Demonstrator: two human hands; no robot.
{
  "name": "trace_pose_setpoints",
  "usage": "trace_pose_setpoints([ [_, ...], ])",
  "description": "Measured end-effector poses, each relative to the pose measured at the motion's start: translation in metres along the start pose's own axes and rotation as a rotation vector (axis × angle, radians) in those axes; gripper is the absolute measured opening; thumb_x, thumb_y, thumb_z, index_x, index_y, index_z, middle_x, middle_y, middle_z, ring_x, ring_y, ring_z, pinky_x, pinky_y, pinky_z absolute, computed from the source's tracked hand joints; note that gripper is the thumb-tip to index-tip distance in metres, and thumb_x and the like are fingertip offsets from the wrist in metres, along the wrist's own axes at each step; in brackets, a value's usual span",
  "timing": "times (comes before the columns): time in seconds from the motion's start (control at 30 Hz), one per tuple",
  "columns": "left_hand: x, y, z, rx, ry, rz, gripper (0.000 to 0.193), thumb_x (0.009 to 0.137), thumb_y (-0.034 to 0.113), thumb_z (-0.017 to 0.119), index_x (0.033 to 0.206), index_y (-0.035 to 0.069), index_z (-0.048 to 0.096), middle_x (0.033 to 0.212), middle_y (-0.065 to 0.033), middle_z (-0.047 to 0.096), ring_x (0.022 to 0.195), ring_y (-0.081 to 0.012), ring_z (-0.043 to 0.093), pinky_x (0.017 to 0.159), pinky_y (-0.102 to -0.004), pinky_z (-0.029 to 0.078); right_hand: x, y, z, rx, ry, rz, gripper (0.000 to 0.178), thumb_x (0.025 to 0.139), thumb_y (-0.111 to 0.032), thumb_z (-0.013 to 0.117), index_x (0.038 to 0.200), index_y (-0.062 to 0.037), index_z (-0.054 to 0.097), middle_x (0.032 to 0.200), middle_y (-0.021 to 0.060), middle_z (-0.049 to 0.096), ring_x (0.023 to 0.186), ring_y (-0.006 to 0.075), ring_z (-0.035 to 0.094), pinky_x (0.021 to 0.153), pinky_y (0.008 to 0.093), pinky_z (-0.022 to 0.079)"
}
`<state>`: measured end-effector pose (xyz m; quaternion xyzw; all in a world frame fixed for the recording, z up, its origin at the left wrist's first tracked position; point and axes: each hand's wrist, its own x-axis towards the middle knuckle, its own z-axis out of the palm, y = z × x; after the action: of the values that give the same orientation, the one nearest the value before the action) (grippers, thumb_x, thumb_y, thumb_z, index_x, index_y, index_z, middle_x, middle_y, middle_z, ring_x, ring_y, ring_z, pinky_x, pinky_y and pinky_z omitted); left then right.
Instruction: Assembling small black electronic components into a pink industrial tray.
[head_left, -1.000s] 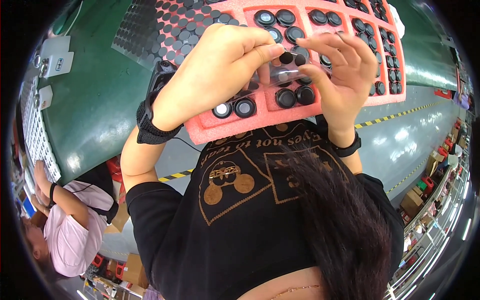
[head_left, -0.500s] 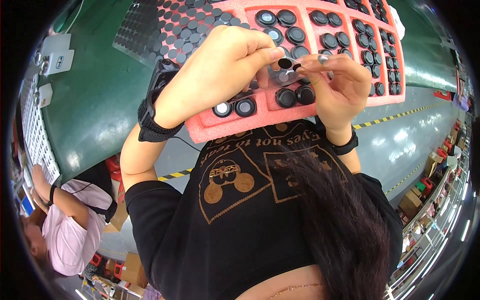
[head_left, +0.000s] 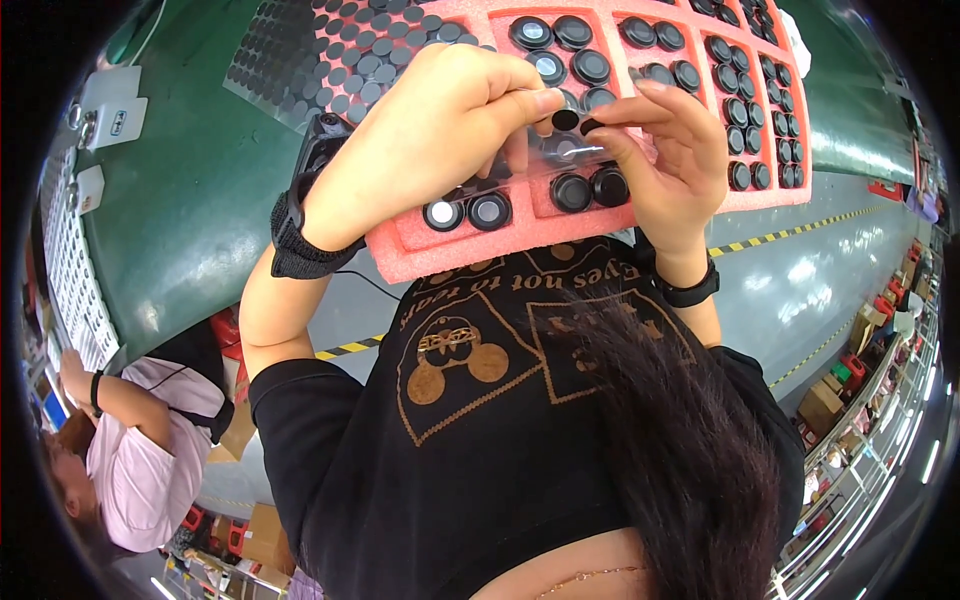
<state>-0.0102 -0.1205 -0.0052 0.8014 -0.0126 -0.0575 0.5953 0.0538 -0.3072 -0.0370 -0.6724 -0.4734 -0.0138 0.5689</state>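
Note:
My left hand (head_left: 430,130) is closed, thumb and fingers pinching a clear film strip (head_left: 540,165) above the tray. A black round sticker (head_left: 566,119) sits on the film beside my left thumb tip. Just to the right, my right hand (head_left: 680,155) is closed in a pinch, with a second black round sticker (head_left: 591,127) at its thumb and fingertips. Whether this sticker still touches the film I cannot tell. Beneath both hands lies a pink foam tray (head_left: 480,255) with round black caps (head_left: 571,192) in its compartments; my left hand hides some of them.
Several grey discs (head_left: 385,75) lie loose at the tray's far left, beside a sheet of dark round stickers (head_left: 265,70). The green tabletop (head_left: 200,230) extends left to a white perforated rack (head_left: 80,260). A co-worker (head_left: 145,450) in a pink top sits at lower left.
My right fingertips have drawn slightly left and down, and the sticker at them shows more fully. The film has tilted a little. The co-worker's arm has shifted.

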Motion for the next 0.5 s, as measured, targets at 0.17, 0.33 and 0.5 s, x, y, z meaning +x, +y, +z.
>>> trace_pose_setpoints([
  [0.17,0.0007,-0.0009,-0.0006,-0.055,-0.032,-0.074,0.023,0.085,0.016,0.052,0.075,-0.002,0.061,0.051,-0.0073,0.056,0.04,-0.0098,0.049,0.04,-0.0235,0.038,-0.0056,0.0051,-0.001,-0.078,-0.007,-0.095,0.041,0.071,0.02,0.058,0.104,0.0041,0.041,0.087,0.0178,0.058,0.078,0.0237,0.061,0.07,0.032,0.054],
  [0.33,0.0011,-0.0027,0.0001,-0.049,-0.028,-0.091,0.024,0.085,0.016,0.053,0.074,-0.003,0.061,0.051,-0.0069,0.056,0.039,-0.0092,0.048,0.039,-0.0233,0.037,-0.0051,0.0047,-0.0009,-0.068,-0.028,-0.076,0.042,0.07,0.022,0.057,0.103,0.0032,0.04,0.086,0.0163,0.056,0.08,0.0237,0.06,0.071,0.0324,0.054],
  [0.5,0.0017,-0.0038,0.0008,-0.038,-0.026,-0.084,0.024,0.085,0.017,0.053,0.073,-0.003,0.061,0.051,-0.0068,0.056,0.039,-0.009,0.048,0.039,-0.0234,0.037,-0.0056,0.0058,0.0002,-0.042,-0.061,-0.045,0.043,0.07,0.022,0.056,0.104,0.0012,0.039,0.088,0.0161,0.055,0.081,0.0231,0.059,0.072,0.0325,0.053],
])
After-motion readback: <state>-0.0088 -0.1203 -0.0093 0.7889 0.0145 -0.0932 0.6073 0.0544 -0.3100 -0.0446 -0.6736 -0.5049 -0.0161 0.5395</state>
